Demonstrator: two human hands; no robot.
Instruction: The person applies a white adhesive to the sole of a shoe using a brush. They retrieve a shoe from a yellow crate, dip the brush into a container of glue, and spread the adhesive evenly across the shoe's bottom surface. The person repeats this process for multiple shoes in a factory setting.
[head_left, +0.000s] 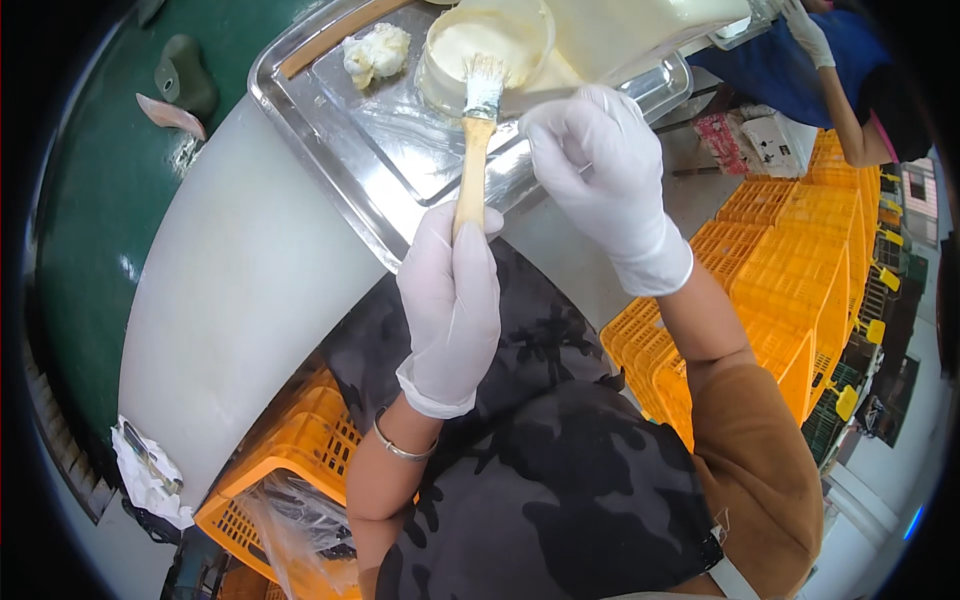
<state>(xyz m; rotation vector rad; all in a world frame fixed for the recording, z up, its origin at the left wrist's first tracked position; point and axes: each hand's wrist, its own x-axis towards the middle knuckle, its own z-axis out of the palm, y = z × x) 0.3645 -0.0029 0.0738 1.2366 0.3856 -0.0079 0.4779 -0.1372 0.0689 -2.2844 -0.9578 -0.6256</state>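
While the left hand [452,300] in a white glove grips the wooden brush [477,130], its pale, wet bristles rest on the rim of a round tub [487,50] of cream on the shiny tray [330,150]; the right hand [600,170] is curled shut just beside the brush

White gloves [452,300], orange crates [800,260]

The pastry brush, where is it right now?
In the head view, the pastry brush is at upper centre, its wooden handle held in the left hand, its bristles at the rim of the round tub of cream on the steel tray.
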